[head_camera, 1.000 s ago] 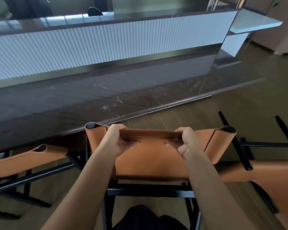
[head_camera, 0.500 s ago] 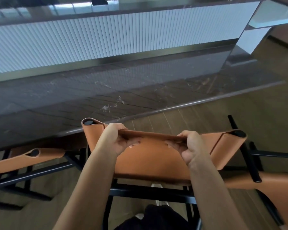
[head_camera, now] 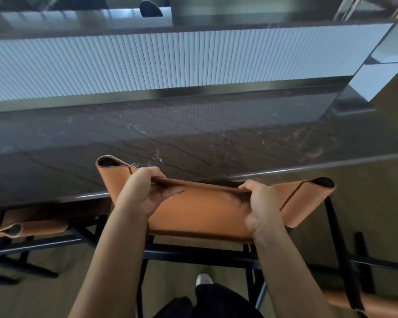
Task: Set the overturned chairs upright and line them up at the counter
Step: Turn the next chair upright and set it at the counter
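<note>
An upright chair with a tan leather backrest (head_camera: 205, 210) and black metal frame stands in front of me at the dark stone counter (head_camera: 193, 138). My left hand (head_camera: 145, 191) grips the top edge of the backrest left of centre. My right hand (head_camera: 260, 203) grips the same edge right of centre. A second tan chair (head_camera: 32, 228) stands at the counter to the left, partly under its edge. A third chair (head_camera: 354, 301) lies overturned at the lower right, its black legs sticking up.
The counter's edge (head_camera: 331, 164) runs across the view just beyond the held chair. A white ribbed panel (head_camera: 170, 60) rises behind the counter top. Brown floor (head_camera: 377, 203) shows to the right. My shoe (head_camera: 203, 278) is under the chair frame.
The held chair has moved forward to the counter, its backrest now overlapping the counter's edge. The overturned chair on the right has slipped lower and further out of view.
</note>
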A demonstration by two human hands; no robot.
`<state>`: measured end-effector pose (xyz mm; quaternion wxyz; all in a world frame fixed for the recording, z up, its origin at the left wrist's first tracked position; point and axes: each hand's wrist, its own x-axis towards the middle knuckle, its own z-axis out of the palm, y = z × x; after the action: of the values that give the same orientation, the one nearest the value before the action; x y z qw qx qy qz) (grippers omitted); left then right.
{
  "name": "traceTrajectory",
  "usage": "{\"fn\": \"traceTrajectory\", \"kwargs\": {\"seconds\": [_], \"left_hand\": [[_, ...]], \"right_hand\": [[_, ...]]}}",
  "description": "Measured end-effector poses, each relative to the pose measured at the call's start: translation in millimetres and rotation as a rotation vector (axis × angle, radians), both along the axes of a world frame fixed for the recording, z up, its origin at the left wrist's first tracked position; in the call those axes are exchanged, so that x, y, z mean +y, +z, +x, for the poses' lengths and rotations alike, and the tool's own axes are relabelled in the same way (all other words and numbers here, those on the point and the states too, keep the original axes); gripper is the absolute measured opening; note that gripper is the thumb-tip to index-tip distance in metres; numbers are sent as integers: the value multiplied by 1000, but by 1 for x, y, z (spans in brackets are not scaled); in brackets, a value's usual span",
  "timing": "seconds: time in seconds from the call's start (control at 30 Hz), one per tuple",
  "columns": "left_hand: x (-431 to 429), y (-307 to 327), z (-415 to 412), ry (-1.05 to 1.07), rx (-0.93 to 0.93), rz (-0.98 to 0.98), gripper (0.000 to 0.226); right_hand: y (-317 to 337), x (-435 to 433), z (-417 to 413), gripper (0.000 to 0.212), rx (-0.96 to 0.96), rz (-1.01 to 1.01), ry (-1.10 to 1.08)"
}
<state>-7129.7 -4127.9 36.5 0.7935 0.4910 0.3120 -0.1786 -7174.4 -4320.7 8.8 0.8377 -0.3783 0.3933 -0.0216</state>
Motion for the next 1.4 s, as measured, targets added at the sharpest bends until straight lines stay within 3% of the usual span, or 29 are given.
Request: {"fn": "traceTrajectory", "kwargs": {"seconds": [0.13, 0.33, 0.43, 0.53, 0.8, 1.03, 1.27, 1.4], "left_hand": [[-18, -20, 3, 169, -79, -33, 20], [-31, -62, 2, 279, -60, -78, 19], [-34, -87, -1, 255, 13, -99, 16], [-30, -114, -6, 221, 65, -93, 18], [-16, -132, -5, 212, 88, -170, 11], [-13, -138, -23, 142, 124, -193, 4], [-8, -136, -40, 31, 195, -192, 57], [-5, -140, -51, -70, 308, -148, 51]], "right_hand": [[-7, -16, 16, 16, -47, -37, 78], [-41, -31, 32, 31, -28, -91, 145], [-61, -34, 33, 27, 29, -96, 161], [-84, -35, 27, 10, 97, -79, 172], [-97, -36, 29, 8, 91, -67, 180], [-115, -37, 20, 48, 105, -36, 130], [-122, -35, 8, 51, 139, -32, 76], [-128, -32, -8, 47, 207, -39, 67]]}}
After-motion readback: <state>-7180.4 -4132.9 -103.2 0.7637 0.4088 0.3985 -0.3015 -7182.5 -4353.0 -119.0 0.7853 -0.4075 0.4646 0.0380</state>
